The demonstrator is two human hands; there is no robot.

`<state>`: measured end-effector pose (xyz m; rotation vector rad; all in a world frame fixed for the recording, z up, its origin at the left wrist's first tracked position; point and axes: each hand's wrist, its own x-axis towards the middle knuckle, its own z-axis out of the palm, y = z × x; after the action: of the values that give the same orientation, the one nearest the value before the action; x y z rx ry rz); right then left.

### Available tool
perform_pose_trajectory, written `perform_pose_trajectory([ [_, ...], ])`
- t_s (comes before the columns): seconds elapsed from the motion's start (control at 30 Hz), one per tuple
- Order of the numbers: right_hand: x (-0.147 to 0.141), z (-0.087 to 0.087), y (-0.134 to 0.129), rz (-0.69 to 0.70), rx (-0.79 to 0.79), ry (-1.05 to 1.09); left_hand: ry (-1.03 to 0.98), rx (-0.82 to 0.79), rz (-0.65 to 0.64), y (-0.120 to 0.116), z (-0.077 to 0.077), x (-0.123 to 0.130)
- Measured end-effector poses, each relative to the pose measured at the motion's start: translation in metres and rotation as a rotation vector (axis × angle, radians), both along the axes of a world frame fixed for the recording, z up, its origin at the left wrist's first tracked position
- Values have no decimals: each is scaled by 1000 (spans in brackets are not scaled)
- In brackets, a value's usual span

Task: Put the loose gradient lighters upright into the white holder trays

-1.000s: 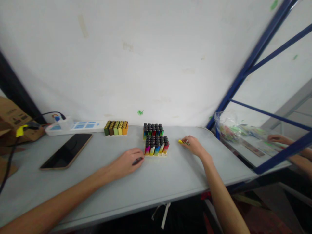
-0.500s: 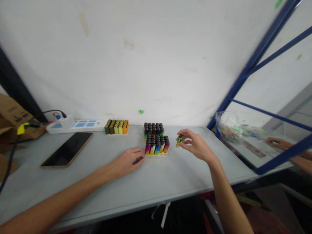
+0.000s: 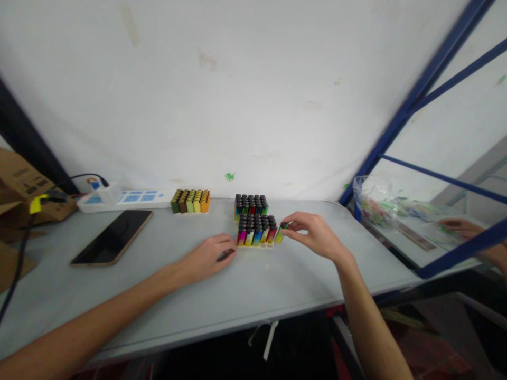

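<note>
Between the thumb and fingers of my right hand is a yellow-green lighter with a black top, upright beside the right end of the front lighter tray. That pale tray carries rows of multicoloured lighters. My left hand rests on the table at the tray's left front corner, fingers curled round a small dark object, mostly hidden. Just behind stands a second block of black-topped lighters. Farther left is a block of green, brown, yellow and orange lighters.
A phone lies on the table at the left, before a white power strip. Cardboard stands at the far left. Beyond a blue metal frame at right are a plastic bag and another person's hand.
My right hand has brought the yellow-green lighter left and slightly down, close to the front tray, and turned it more upright. My left hand stays beside the tray.
</note>
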<state>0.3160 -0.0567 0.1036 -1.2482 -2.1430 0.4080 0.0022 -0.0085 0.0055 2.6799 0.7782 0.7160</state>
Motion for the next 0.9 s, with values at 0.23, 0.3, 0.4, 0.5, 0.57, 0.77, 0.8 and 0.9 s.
perform_pose_trajectory([
  [0.23, -17, -16, 8, 31, -12, -20, -3, 8, -8, 0, 2, 1],
  [0.3, -23, -20, 9, 30, -24, -27, -1, 8, -6, 0, 2, 1],
  [0.4, -30, -25, 9, 9, -20, -50, 6, 6, 0, 0, 1, 2],
  [0.5, -30, -26, 10, 2, -13, -63, 13, -7, 3, -1, 2, 2],
  [0.57, -28, -27, 11, 10, -10, -58, 12, -13, 4, -1, 2, 1],
  [0.77, -25, -30, 13, 24, -38, -46, 8, -11, -7, -1, 0, 0],
  [0.8, -25, -30, 13, 25, -44, -45, 8, -9, -6, -1, 0, 0],
  [0.9, -28, -30, 13, 26, -58, -30, 7, 0, 1, -2, 0, 0],
])
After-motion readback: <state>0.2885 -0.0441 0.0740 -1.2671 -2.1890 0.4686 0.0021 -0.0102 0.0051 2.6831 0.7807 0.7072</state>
